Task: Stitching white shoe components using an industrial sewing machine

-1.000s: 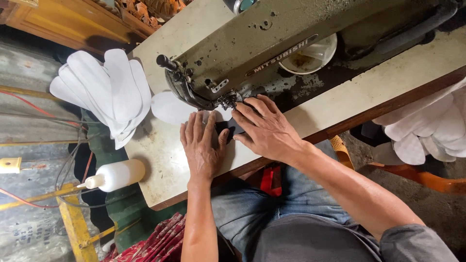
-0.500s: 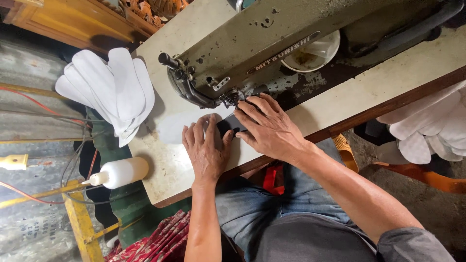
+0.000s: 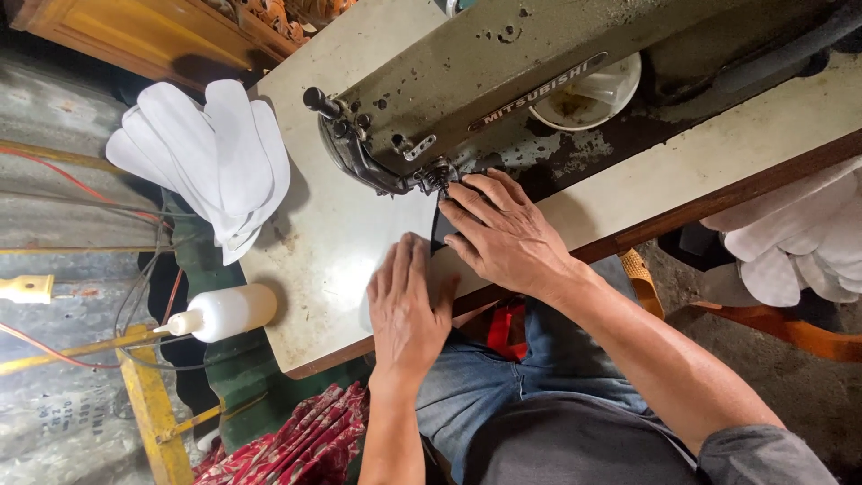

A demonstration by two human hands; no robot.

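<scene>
Since a second ago both hands have slid the work a little further under the needle, and the white piece that lay flat beside the machine head is now mostly covered by the left hand point(image 3: 409, 310). Between the two hands lies a dark, narrow strip of material point(image 3: 438, 235), its long axis running from the needle of the olive-green metal sewing machine point(image 3: 467, 85) back toward the person, roughly twelve to six o'clock. The right hand point(image 3: 507, 238) lies at three o'clock of the strip, fingers spread and pressed flat on it, fingertips just at the presser foot; it is the nearer hand to the needle. At seven o'clock of the strip, that left hand rests palm down, fingers together, pinning the piece to the cream-painted worn tabletop point(image 3: 314, 242). Neither hand grips anything; both press flat.

At ten o'clock, a fanned stack of white sole-shaped cut pieces point(image 3: 202, 153) overhangs the table edge. At eight o'clock a white plastic squeeze bottle point(image 3: 224, 313) lies on its side. A white round bowl point(image 3: 588, 94) sits behind the machine arm.
</scene>
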